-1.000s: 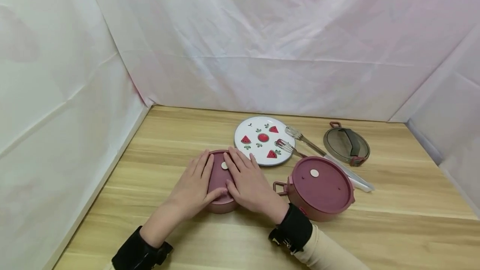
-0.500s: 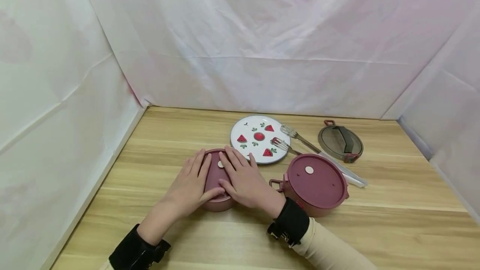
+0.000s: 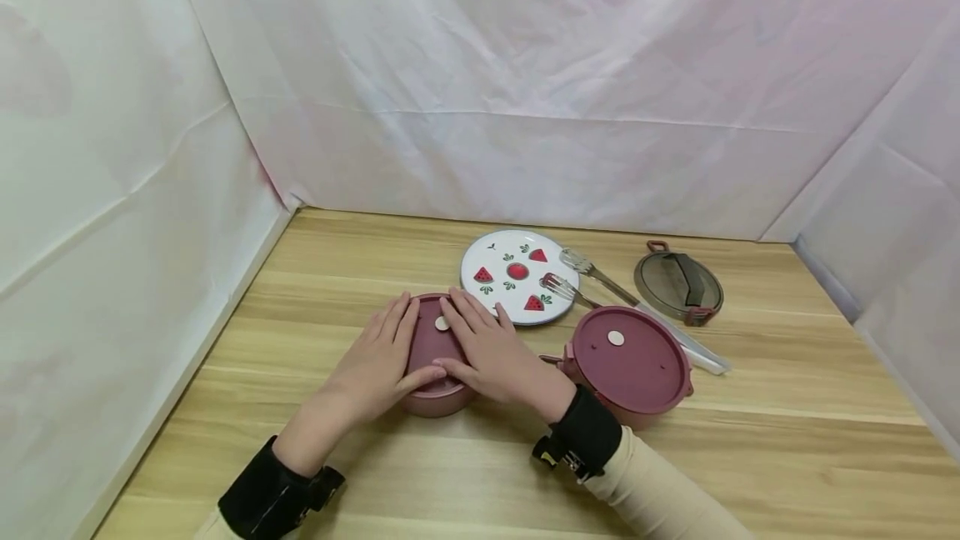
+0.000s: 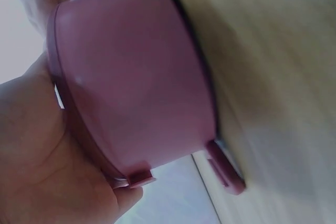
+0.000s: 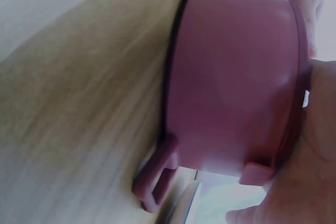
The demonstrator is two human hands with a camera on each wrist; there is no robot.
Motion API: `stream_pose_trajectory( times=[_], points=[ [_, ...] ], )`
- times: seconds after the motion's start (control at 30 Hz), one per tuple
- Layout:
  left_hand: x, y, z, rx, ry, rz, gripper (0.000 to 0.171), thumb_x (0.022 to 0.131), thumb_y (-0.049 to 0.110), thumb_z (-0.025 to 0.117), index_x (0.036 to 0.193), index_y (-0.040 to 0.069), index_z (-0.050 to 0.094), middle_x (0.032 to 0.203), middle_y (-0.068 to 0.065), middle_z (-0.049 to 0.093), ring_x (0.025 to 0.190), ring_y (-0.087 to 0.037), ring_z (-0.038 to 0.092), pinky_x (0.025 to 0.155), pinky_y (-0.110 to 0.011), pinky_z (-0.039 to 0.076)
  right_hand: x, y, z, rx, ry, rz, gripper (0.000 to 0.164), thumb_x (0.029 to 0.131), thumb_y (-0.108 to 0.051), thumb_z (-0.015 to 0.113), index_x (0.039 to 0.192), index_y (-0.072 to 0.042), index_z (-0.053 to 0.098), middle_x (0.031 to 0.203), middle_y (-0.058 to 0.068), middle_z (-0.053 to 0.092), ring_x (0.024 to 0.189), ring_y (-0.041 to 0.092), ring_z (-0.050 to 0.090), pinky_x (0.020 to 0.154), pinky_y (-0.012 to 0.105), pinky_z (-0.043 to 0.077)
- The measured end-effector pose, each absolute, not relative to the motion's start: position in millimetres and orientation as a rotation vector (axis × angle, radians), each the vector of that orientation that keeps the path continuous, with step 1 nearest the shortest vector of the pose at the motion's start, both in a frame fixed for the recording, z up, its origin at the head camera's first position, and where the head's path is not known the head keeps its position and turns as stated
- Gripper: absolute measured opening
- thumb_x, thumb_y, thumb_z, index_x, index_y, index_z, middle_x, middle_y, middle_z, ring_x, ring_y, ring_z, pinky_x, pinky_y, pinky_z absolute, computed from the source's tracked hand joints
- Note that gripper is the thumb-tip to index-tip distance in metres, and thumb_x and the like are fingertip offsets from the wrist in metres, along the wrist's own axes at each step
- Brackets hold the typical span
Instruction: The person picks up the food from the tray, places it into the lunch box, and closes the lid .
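A small dark-pink lidded pot stands upright on the table, its lid (image 3: pixel 433 346) marked by a pale round dot. My left hand (image 3: pixel 367 369) lies over the left side of that lid, fingers extended. From the other side my right hand (image 3: pixel 497 363) rests on the lid's right part with straight fingers. The thumbs meet or nearly meet near the front rim. In the left wrist view the pot's side wall (image 4: pixel 131 72) shows below the palm, with a clip at its rim. A loop handle (image 5: pixel 155 177) sticks out low on the pot in the right wrist view.
Right of my hands stands a second lidded pot (image 3: pixel 630 361), partly behind my right wrist. A white plate with fruit pictures (image 3: pixel 498 257) lies behind, a fork (image 3: pixel 570 292) across its edge. A light-handled utensil (image 3: pixel 693 348) and a see-through lid (image 3: pixel 663 282) lie farther right.
Both hands stay on the pot's lid. My thumbs have drawn a little closer together. The whole scene has shifted slightly left in the head view.
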State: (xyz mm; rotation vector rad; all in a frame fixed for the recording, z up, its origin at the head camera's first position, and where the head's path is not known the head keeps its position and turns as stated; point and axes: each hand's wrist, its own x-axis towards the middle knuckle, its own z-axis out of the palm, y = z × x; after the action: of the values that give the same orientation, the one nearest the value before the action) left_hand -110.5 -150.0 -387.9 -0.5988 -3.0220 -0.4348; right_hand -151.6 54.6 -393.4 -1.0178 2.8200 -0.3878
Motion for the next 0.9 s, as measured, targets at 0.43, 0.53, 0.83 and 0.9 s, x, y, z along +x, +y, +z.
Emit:
stream_pose_trajectory(
  times=[0.43, 0.53, 0.83, 0.9],
  points=[
    [-116.9, -114.5, -358.8, -0.723, -3.064, -0.389, 0.099, 0.091, 0.069, 0.053, 0.157, 0.001, 0.024, 0.165, -0.019, 0.022, 0.154, -0.037, 0.019, 0.126, -0.053, 0.019, -148.5, 102.5, -358.1, -0.93, 2.785, -0.429, 0.084, 0.099, -0.059, 0.048, 0.162, -0.018, 0.011, 0.17, 0.004, -0.001, 0.157, 0.026, 0.006, 0.123, 0.065, 0.008],
    [-118.1, -97.2, -353.9, -0.777, -3.059, -0.383, 0.097, 0.091, 0.07, 0.052, 0.157, 0.003, 0.026, 0.164, -0.016, 0.027, 0.153, -0.035, 0.023, 0.126, -0.052, 0.017, -148.4, 120.7, -352.3, -0.886, 2.799, -0.396, 0.085, 0.097, -0.061, 0.049, 0.162, -0.019, 0.012, 0.17, 0.004, -0.002, 0.157, 0.03, 0.006, 0.122, 0.068, 0.009],
    [-118.5, -44.6, -351.3, -0.881, -2.982, -0.443, 0.087, 0.09, 0.068, 0.055, 0.154, 0.012, 0.037, 0.154, -0.006, 0.046, 0.144, -0.025, 0.042, 0.123, -0.043, 0.03, -143.0, 189.4, -332.9, -0.821, 2.835, -0.444, 0.09, 0.088, -0.06, 0.066, 0.157, -0.015, 0.032, 0.166, 0.017, 0.02, 0.153, 0.043, 0.015, 0.118, 0.072, 0.013],
    [-117.3, -33.1, -351.2, -0.885, -2.982, -0.514, 0.084, 0.09, 0.066, 0.057, 0.153, 0.014, 0.038, 0.153, -0.006, 0.048, 0.142, -0.023, 0.044, 0.121, -0.039, 0.035, -142.0, 205.6, -330.0, -0.845, 2.856, -0.483, 0.091, 0.086, -0.057, 0.071, 0.156, -0.012, 0.034, 0.164, 0.02, 0.024, 0.151, 0.046, 0.018, 0.116, 0.073, 0.016]
  ],
)
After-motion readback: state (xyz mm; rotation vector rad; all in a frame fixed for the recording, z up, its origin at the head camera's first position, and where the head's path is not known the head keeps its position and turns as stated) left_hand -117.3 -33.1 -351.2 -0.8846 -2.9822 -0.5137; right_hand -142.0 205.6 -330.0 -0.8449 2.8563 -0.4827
